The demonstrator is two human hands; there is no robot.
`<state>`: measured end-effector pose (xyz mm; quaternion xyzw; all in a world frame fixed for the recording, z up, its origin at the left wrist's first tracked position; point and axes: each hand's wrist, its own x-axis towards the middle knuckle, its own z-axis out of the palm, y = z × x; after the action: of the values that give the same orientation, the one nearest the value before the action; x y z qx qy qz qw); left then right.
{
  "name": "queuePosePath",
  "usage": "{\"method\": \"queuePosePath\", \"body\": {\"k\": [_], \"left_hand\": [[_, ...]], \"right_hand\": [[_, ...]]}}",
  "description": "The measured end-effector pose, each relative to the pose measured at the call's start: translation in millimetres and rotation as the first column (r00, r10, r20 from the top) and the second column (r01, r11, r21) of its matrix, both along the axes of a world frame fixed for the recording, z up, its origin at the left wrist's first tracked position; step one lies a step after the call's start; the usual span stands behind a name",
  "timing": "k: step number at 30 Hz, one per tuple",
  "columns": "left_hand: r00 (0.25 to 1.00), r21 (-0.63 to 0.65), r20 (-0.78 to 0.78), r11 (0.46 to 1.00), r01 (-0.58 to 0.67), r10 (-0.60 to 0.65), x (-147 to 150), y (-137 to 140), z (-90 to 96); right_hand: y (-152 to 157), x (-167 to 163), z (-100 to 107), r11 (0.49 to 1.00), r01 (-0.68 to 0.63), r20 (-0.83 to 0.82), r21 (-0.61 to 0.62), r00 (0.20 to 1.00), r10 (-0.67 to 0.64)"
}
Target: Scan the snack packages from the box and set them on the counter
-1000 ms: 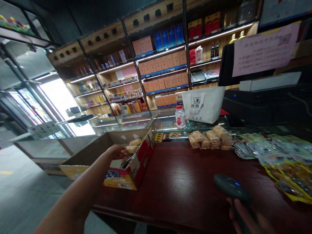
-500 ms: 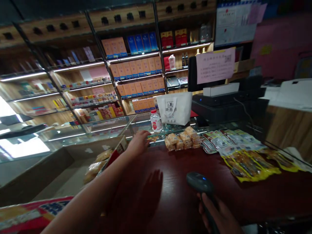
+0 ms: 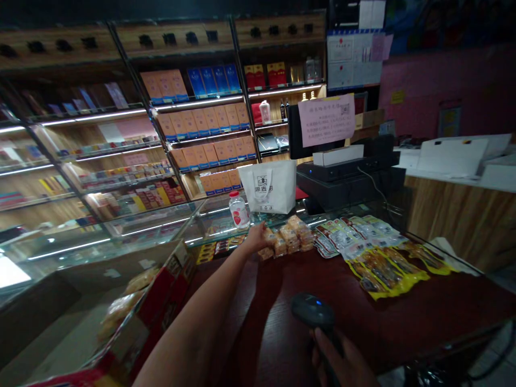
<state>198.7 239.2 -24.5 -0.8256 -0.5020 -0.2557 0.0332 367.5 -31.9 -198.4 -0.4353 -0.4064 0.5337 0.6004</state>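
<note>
My right hand (image 3: 338,357) is wrapped around the handle of a dark barcode scanner (image 3: 312,310), whose head shows a small blue light above the counter. My left arm stretches forward, and my left hand (image 3: 255,239) is at the left end of a row of clear-wrapped tan snack packets (image 3: 288,236). Its fingers are blurred and partly hidden against the nearest packet, so their grip is unclear. Just behind that hand stands a clear bottle (image 3: 238,210) with a red cap, beside a white paper bag (image 3: 269,188).
Flat snack pouches (image 3: 355,234) and yellow-edged packs (image 3: 387,271) lie on the dark red countertop (image 3: 290,277). An open cardboard box (image 3: 52,317) holding bagged food stands at left. Behind are a glass case, a monitor with a pink notice (image 3: 327,121) and stocked shelves.
My left hand has moved right, from beside the bottle to the wrapped snack packets. The view has turned right. The scanner stays in my right hand.
</note>
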Motion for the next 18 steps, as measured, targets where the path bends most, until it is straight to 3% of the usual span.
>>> {"method": "queuePosePath", "body": {"k": [8,18], "left_hand": [[0.997,0.004,-0.059,0.998,-0.058,0.058,-5.1,-3.8,-9.5],[0.983,-0.005,-0.136,0.992,-0.128,0.126,-0.3,-3.3,3.0]], "right_hand": [[4.9,8.0,-3.3,0.988,-0.153,0.091,-0.027,0.984,0.155],[1.4,2.5,4.8,0.995,-0.095,0.086,0.018,0.992,0.093]]}}
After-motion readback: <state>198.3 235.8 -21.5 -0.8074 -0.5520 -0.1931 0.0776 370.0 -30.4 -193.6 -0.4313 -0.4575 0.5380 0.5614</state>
